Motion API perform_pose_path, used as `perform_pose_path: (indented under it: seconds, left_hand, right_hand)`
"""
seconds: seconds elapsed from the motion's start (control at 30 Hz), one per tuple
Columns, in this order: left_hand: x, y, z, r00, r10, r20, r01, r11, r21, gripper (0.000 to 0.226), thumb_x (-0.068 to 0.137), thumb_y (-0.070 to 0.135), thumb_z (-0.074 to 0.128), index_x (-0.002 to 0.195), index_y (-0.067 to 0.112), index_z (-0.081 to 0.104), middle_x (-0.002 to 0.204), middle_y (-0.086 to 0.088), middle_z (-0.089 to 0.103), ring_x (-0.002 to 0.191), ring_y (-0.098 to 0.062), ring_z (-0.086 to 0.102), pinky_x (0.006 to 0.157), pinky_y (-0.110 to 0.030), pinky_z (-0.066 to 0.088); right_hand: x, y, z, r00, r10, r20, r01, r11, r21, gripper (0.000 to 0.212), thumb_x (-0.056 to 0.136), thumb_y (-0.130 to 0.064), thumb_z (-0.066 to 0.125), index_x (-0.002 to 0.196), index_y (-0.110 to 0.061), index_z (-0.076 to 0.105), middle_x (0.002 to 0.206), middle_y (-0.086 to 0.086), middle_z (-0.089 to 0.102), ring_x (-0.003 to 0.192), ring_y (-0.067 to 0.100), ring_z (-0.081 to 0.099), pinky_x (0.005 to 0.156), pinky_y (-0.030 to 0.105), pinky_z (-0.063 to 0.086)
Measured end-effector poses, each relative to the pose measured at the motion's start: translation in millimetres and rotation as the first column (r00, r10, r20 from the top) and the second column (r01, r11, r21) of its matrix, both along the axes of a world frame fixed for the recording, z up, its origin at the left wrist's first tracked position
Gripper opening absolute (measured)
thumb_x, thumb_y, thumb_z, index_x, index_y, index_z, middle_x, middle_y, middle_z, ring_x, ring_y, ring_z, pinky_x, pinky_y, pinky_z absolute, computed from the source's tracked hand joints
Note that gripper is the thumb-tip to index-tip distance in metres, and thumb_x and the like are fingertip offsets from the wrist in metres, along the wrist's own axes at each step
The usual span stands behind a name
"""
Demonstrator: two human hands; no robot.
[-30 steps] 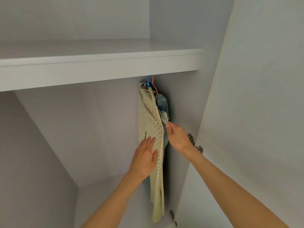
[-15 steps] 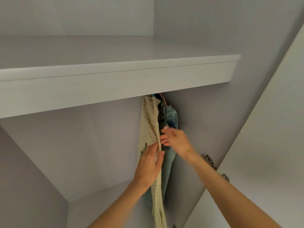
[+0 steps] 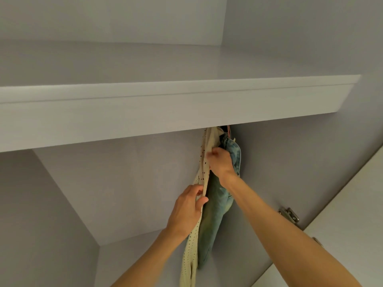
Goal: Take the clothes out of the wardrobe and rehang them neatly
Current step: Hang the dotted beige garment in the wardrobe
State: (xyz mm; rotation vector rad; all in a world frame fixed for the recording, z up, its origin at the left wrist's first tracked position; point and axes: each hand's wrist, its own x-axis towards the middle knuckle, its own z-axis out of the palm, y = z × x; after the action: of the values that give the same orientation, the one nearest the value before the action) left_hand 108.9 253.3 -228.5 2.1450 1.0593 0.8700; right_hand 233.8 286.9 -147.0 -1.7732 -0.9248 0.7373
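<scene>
The left hand (image 3: 187, 210) has its grip clamped on the cream dotted garment (image 3: 204, 162), thumb and curled fingers pinching the front edge of the cloth about halfway down its visible length. The right hand (image 3: 220, 162) is higher up, its fingers curled into the gap between that garment and the faded blue jeans (image 3: 215, 216), and appears to pinch the cream cloth's edge there, though the fingertips are hidden by the fabric. The back of this hand lies against the jeans.

Both clothes hang side by side inside the wardrobe, touching, with the cream one on the left and the jeans on the right, close to the right inner wall (image 3: 290, 162). The cream garment's lower end trails down past the bottom of the view; the jeans end a little above it. Their tops vanish behind the thick front edge of the pale grey shelf (image 3: 145, 112), where a sliver of a reddish hanger (image 3: 228, 130) shows; what it hooks onto is hidden.

At the right stands the open wardrobe door (image 3: 342, 235), with a metal hinge (image 3: 289, 214) fixed where door and side wall meet. The back panel (image 3: 124, 183) is plain grey.
</scene>
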Motion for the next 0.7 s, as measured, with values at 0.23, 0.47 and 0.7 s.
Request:
perform_pose_path:
  seconds: [0.23,0.47,0.7]
  left_hand:
    - [4.8,-6.2,0.5,0.998,0.008,0.069,-0.009,1.000,0.011,0.028,0.093,0.023,0.052,0.121,0.017,0.053,0.114,0.003,0.059,0.099,-0.004,0.054,0.083,-0.006,0.041]
    - [-0.5,-29.5,1.8,0.991,-0.124,0.058,0.122,0.992,0.036,0.040,0.082,0.047,0.060,0.116,0.028,0.054,0.109,0.021,0.054,0.100,0.007,0.051,0.088,-0.009,0.040]
    - [-16.4,-45.5,0.9,0.992,0.078,0.100,-0.077,0.997,-0.011,0.043,0.086,0.036,0.055,0.124,0.017,0.049,0.117,0.009,0.047,0.104,-0.002,0.046,0.091,-0.021,0.041]
  right_hand:
    - [-0.3,-8.9,6.9,0.999,0.013,0.036,-0.017,0.995,0.096,0.017,0.095,-0.008,0.040,0.080,-0.012,0.046,0.065,-0.003,0.042,0.057,0.008,0.037,0.052,0.020,0.034]
    - [-1.1,-53.8,7.7,0.996,0.048,0.082,-0.060,0.984,0.165,0.016,0.095,-0.005,0.039,0.096,0.005,0.052,0.076,0.006,0.045,0.064,0.011,0.038,0.062,0.025,0.036]
    - [35.2,-136.2,-13.1,0.950,-0.015,0.313,-0.004,0.998,0.061,0.016,0.098,-0.011,0.038,0.089,-0.007,0.050,0.081,0.001,0.047,0.065,0.010,0.041,0.059,0.019,0.038]
